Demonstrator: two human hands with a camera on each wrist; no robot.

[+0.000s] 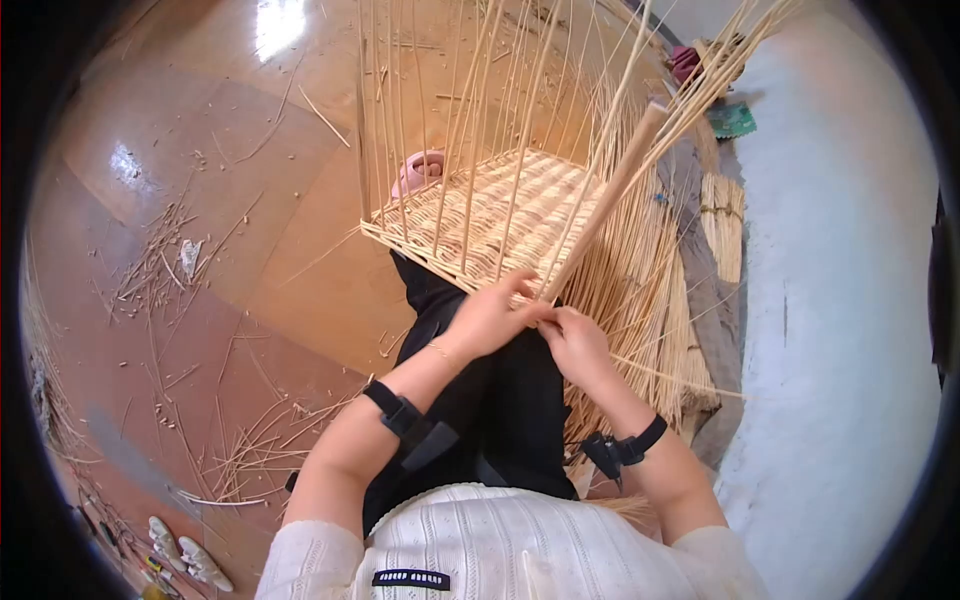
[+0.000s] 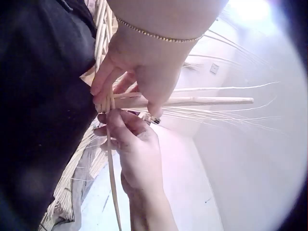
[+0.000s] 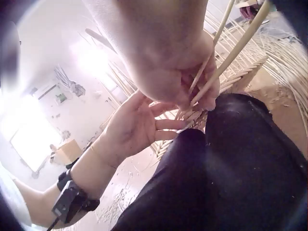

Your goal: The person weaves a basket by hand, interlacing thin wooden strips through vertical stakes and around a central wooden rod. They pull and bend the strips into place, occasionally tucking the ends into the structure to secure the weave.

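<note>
Two hands meet at the near rim of one flat woven wicker base (image 1: 500, 215) lying on the lap. Left hand (image 1: 487, 318): fingers near straight, tips pressing the weave. Right hand (image 1: 577, 345): curled, pinching one thin reed (image 2: 112, 187). One thick round stick (image 1: 605, 195) slants up between them. Dozens of thin uprights (image 1: 403, 120) ring the base; one reed bundle (image 1: 655, 300) on the right, scraps (image 1: 160, 270) on the floor to the left

Left hand (image 1: 487, 322) fingers outstretched, right hand (image 1: 577, 345) fingers curled, touching

Glossy brown floor (image 1: 310, 285) bears scattered reed scraps (image 1: 150, 275) (thickest at its left).
</note>
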